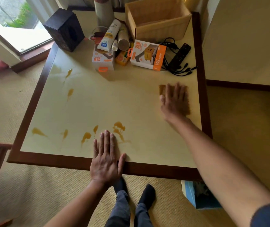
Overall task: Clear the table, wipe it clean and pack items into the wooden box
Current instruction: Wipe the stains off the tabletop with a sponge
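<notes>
My right hand (173, 102) presses flat on a brown cloth (186, 105) near the right edge of the cream table (114, 102). Resting flat on the table's front edge is my left hand (105, 159), fingers spread and holding nothing. Orange-brown spills (118, 128) dot the front and left of the tabletop. The wooden box (157, 18) stands open at the back right. In front of it lie two charger boxes (148, 54), a white tube (108, 36), small bottles and a black power strip (180, 54) with cables.
A dark speaker box (64, 29) stands at the back left corner, a tall flask (104, 12) behind the clutter. A dark wooden frame (201, 76) borders the table. A blue bin (198, 195) sits on the carpet under the front right corner. My feet are near the front edge.
</notes>
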`<state>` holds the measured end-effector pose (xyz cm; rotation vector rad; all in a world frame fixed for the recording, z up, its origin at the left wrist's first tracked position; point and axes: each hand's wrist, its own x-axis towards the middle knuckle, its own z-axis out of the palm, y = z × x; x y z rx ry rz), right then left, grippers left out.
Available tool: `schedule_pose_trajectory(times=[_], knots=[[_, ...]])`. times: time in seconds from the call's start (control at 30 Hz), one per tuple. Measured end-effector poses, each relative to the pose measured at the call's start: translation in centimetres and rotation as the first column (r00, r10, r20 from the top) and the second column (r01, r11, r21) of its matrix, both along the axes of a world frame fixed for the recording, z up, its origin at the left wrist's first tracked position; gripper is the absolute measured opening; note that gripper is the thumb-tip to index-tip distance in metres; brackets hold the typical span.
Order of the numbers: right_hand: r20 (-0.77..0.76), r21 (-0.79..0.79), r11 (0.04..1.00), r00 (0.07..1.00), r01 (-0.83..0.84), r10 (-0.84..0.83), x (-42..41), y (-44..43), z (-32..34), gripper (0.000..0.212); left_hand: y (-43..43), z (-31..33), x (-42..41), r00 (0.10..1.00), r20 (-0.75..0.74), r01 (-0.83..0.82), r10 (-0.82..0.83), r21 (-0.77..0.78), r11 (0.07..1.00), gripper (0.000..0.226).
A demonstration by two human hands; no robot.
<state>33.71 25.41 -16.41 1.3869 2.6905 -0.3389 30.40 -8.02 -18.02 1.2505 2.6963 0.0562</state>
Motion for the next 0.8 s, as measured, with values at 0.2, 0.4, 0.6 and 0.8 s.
schedule_pose_trajectory(times=[0.2,0.4,0.6,0.8], knots=[[-0.034,-0.072,0.848,0.851,-0.526,0.525,7.9,-14.4,1.1,0.062,-0.1,0.1,0.0,1.000,0.010,0.003,-0.003,-0.007,1.000,0.084],[0.003,-0.003,0.957,0.957,-0.289,0.289,11.9,-3.9,0.4,0.058,0.0,0.2,0.1,1.000,0.007,0.003,-0.003,-0.009,1.000,0.084],[-0.035,0.000,0.998,0.997,-0.068,0.068,-1.1,-2.7,-0.6,0.068,-0.1,0.0,-0.1,1.000,0.005,0.008,-0.008,-0.024,1.000,0.084],[-0.065,-0.011,0.867,0.865,-0.498,0.497,4.8,-15.3,-0.2,0.066,0.0,0.3,-0.1,1.000,0.027,0.008,-0.008,-0.007,1.000,0.085]])
